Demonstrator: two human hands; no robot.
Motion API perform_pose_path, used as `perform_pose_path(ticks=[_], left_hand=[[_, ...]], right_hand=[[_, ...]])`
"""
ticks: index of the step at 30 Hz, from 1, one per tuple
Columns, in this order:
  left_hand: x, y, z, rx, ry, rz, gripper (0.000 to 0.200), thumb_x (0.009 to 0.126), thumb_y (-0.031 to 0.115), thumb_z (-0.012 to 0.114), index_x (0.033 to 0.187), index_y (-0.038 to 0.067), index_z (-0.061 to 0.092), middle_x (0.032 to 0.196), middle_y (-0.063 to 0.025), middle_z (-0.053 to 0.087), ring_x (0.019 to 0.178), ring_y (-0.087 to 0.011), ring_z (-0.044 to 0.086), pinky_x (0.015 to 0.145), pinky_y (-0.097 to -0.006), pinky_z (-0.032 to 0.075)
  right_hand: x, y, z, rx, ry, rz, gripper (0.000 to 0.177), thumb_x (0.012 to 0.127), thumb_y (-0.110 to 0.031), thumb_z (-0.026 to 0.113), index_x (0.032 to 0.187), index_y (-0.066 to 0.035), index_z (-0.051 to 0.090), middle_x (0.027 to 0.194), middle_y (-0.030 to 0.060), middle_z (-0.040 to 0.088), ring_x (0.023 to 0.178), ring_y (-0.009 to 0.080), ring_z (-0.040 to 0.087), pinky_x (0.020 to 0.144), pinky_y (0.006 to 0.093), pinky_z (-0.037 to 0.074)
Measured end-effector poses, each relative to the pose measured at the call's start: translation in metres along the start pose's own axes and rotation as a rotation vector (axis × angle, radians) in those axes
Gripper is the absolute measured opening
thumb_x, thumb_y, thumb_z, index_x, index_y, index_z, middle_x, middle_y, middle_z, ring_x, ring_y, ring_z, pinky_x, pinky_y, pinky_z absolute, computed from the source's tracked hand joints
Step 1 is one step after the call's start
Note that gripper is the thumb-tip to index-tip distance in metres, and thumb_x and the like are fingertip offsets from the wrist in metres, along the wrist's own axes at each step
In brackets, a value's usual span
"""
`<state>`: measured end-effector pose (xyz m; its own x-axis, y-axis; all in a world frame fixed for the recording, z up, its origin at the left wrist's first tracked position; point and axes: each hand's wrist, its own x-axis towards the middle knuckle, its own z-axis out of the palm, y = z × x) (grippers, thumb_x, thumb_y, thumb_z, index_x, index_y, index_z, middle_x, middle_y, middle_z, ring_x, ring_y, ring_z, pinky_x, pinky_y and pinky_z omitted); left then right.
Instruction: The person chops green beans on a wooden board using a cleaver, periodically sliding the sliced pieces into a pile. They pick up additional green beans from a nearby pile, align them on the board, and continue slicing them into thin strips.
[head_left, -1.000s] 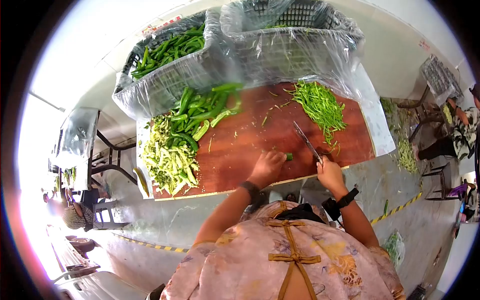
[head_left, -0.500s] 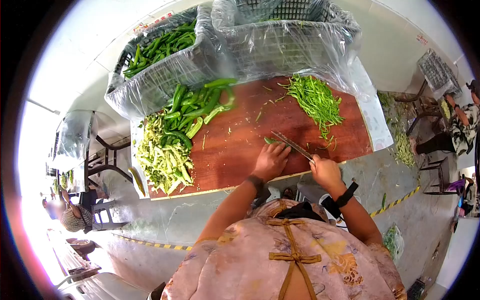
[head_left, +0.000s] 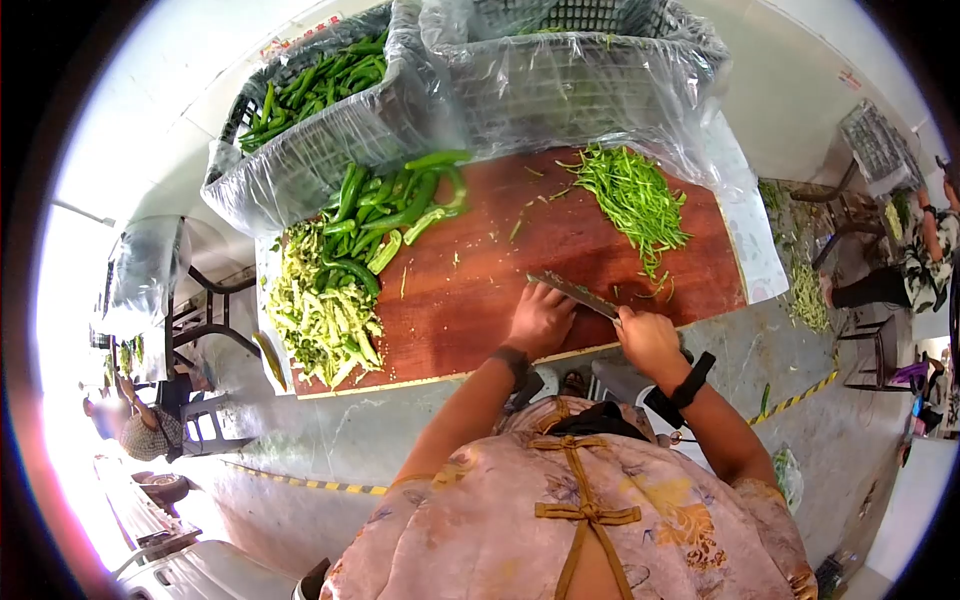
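My right hand (head_left: pixel 648 342) is wrapped round the handle of a knife (head_left: pixel 578 293), whose blade points left and away, just past my left fingertips. My left hand (head_left: pixel 541 318) presses down on the wooden board (head_left: pixel 470 320) with its fingers curled over a piece of green pepper. The hand and blade hide most of that piece. A pile of thin green pepper shreds (head_left: pixel 635 208) lies at the back right of the board. Whole and split green peppers (head_left: pixel 400 208) are heaped at the back left, beside pale, seedy pepper cores (head_left: pixel 325 315).
Behind the board stand a plastic-lined crate of green peppers (head_left: pixel 320 90) and a larger lined crate (head_left: pixel 590 90). Another person (head_left: pixel 930 240) works at the far right, and one (head_left: pixel 150 425) at the far left. Yellow-black tape (head_left: pixel 300 484) marks the floor.
The knife blade has turned and shifted slightly left, now covering the green piece that showed beyond my left fingertips. My right hand has moved slightly left; the piles look the same.
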<state>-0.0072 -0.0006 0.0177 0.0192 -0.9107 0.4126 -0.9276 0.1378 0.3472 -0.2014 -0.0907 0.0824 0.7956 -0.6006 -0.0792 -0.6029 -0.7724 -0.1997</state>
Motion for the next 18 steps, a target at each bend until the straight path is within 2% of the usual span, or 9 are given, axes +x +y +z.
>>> perform_pose_path(ticks=[8, 13, 18], left_hand=[[0.004, 0.003, -0.001, -0.060, -0.031, -0.027, 0.029, 0.072, 0.013, 0.060, 0.101, 0.010, 0.064, 0.104, -0.0072, 0.057, 0.102, -0.0277, 0.050, 0.088, -0.0437, 0.040], [0.005, -0.001, 0.002, -0.046, 0.071, 0.014, 0.029, 0.072, 0.011, 0.060, 0.100, 0.009, 0.064, 0.098, -0.0082, 0.058, 0.098, -0.0282, 0.053, 0.085, -0.0444, 0.041], [0.001, 0.002, 0.000, -0.046, 0.023, -0.027, 0.026, 0.072, 0.011, 0.060, 0.098, 0.010, 0.064, 0.101, -0.0083, 0.057, 0.100, -0.0287, 0.052, 0.086, -0.0444, 0.042]], right_hand=[[0.033, -0.010, 0.028, 0.024, 0.052, -0.019, 0.018, 0.086, -0.022, 0.055, 0.087, -0.004, 0.056, 0.063, 0.0166, 0.060, 0.060, 0.0344, 0.061, 0.055, 0.0455, 0.048], [0.051, -0.012, 0.020, 0.054, 0.131, -0.046, 0.019, 0.087, -0.023, 0.054, 0.085, -0.004, 0.056, 0.063, 0.0161, 0.060, 0.060, 0.0350, 0.061, 0.055, 0.0462, 0.048], [0.013, -0.010, 0.010, 0.065, 0.008, 0.046, 0.020, 0.087, -0.023, 0.054, 0.085, -0.004, 0.057, 0.064, 0.0175, 0.060, 0.062, 0.0368, 0.060, 0.057, 0.0485, 0.047]])
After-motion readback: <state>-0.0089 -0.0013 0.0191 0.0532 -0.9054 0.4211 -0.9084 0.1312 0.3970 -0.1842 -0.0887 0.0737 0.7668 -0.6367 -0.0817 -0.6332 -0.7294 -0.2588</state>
